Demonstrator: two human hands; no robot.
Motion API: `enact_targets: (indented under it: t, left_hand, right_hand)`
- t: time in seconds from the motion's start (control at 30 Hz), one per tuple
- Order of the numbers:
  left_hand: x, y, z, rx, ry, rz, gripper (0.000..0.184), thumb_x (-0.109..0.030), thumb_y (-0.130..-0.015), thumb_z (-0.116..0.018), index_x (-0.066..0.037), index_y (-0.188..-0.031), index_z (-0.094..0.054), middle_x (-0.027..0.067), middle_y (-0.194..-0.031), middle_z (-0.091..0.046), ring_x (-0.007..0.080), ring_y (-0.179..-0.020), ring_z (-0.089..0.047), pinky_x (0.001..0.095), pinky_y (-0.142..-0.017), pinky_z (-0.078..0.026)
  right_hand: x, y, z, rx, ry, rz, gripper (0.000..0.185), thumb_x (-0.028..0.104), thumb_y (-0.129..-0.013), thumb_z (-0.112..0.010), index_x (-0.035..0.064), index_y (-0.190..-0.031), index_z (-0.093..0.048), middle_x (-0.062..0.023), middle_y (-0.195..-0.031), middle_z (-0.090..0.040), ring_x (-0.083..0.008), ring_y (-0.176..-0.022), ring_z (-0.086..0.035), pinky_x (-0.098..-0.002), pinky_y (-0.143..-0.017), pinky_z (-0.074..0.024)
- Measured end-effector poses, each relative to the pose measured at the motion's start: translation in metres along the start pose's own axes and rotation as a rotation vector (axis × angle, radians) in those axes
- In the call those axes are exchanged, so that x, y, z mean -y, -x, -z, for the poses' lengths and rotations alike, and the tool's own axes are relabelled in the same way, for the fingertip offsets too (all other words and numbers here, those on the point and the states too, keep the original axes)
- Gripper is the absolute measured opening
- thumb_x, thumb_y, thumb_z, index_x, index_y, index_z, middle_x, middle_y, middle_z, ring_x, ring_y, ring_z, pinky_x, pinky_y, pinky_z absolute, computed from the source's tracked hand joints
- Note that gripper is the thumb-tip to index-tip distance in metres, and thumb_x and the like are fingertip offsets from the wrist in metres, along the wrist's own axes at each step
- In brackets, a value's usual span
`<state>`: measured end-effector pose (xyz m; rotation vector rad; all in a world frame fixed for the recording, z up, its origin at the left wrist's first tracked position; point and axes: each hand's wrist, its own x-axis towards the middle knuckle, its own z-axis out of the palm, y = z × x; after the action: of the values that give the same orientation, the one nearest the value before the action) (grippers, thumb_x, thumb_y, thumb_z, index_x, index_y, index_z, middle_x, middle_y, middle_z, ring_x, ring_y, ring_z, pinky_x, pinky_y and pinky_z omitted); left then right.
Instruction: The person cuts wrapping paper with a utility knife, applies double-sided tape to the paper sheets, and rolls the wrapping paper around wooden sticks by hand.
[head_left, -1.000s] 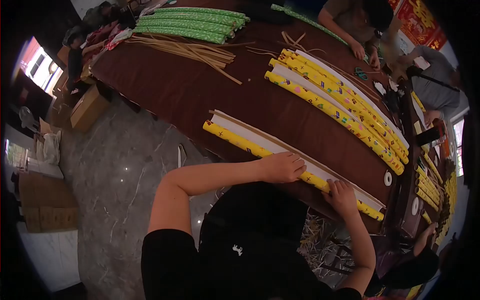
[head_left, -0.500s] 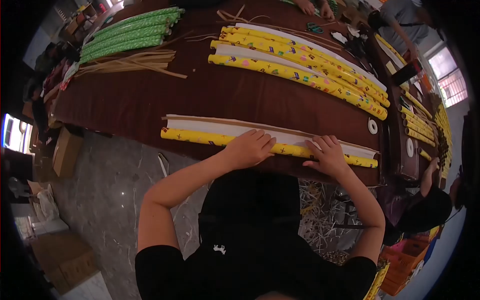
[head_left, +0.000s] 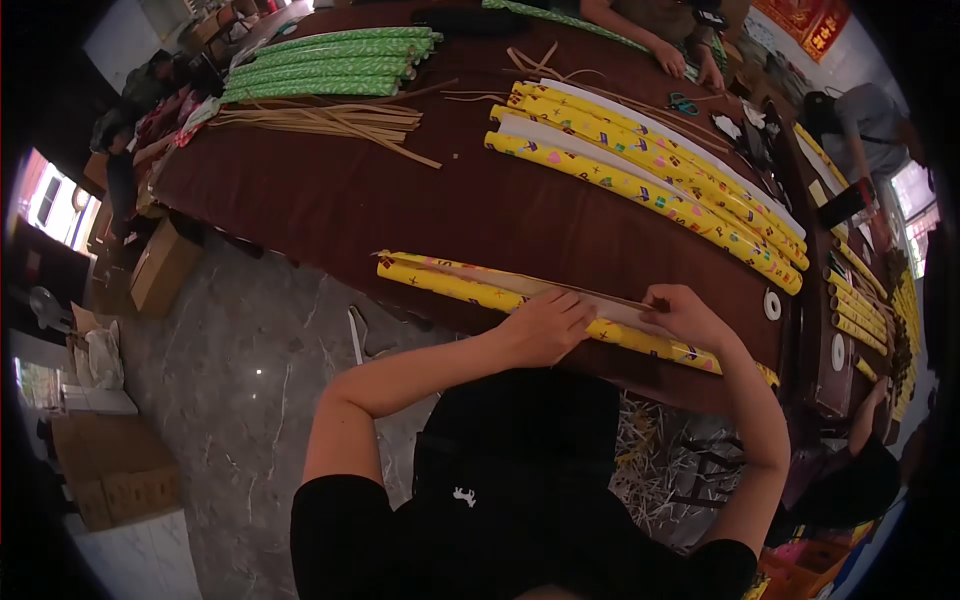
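A roll of yellow patterned wrapping paper lies along the front edge of the brown-covered table, its white inner side partly showing. On the middle of the roll, my left hand rests with bent fingers closed over the paper. Farther right, my right hand pinches the paper's far edge, where a thin brown strip runs along it. Its fingertips are partly hidden. Behind the hands lie several finished-looking yellow rolls side by side.
Green patterned rolls and brown strips lie at the back left of the table. A white tape roll sits at the right edge. Teal scissors lie near another person's hands. Paper shreds cover the floor below.
My right hand has gone from lying spread on the roll to pinching the paper's edge. At the left end, the paper's far edge now folds over toward the roll. The head view has shifted.
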<state>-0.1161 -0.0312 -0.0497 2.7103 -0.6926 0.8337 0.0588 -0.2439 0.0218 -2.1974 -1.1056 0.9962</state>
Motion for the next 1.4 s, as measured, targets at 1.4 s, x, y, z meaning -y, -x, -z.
enact_targets:
  t: [1.4]
  left_hand:
    - [-0.034, 0.0, 0.008, 0.085, -0.185, 0.033, 0.05, -0.019, -0.091, -0.054, -0.007, -0.138, -0.047, 0.0207, -0.127, -0.058, 0.0323, -0.116, -0.058, 0.0412, -0.102, -0.045]
  right_hand:
    - [0.016, 0.053, -0.089, -0.489, 0.735, 0.34, 0.042, 0.008, -0.075, -0.065, 0.0078, -0.117, -0.064, -0.0163, -0.109, -0.067, -0.0327, -0.098, -0.068, -0.0402, -0.078, -0.0568]
